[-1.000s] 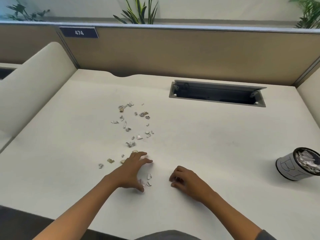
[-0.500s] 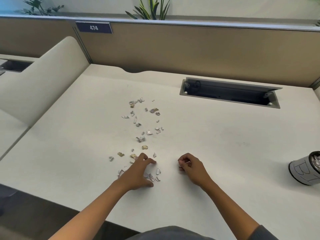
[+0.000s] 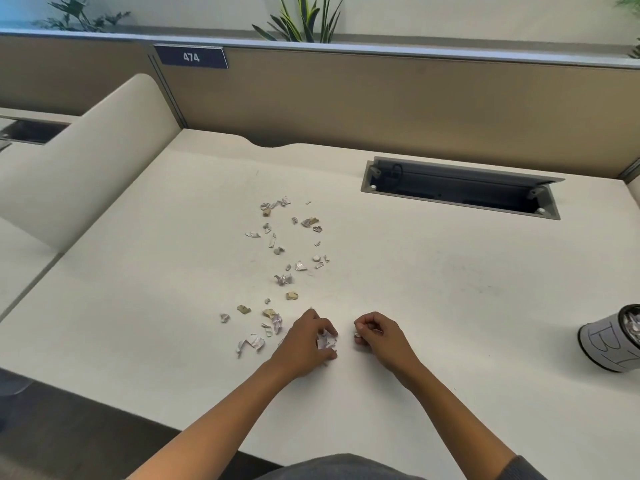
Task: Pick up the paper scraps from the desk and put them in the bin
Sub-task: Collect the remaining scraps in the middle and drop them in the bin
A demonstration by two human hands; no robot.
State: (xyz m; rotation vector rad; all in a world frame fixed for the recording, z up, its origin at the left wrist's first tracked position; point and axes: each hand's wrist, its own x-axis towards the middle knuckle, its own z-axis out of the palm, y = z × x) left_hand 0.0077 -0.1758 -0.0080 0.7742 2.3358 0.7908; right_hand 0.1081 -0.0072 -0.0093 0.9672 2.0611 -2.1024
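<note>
Dozens of paper scraps [image 3: 282,258] are lying scattered mid-surface [image 3: 450,306], trailing toward its near edge. The left hand [image 3: 304,344] is pinching a crumpled scrap [image 3: 326,342] in curled fingers; the right hand [image 3: 381,336] is curling around a small white piece (barely visible). The bin [image 3: 611,337] is lying tipped at the right edge.

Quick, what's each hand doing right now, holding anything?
Left hand: fingers curled round a crumpled white paper scrap.
Right hand: fingers curled, pinching a small white scrap.
</note>
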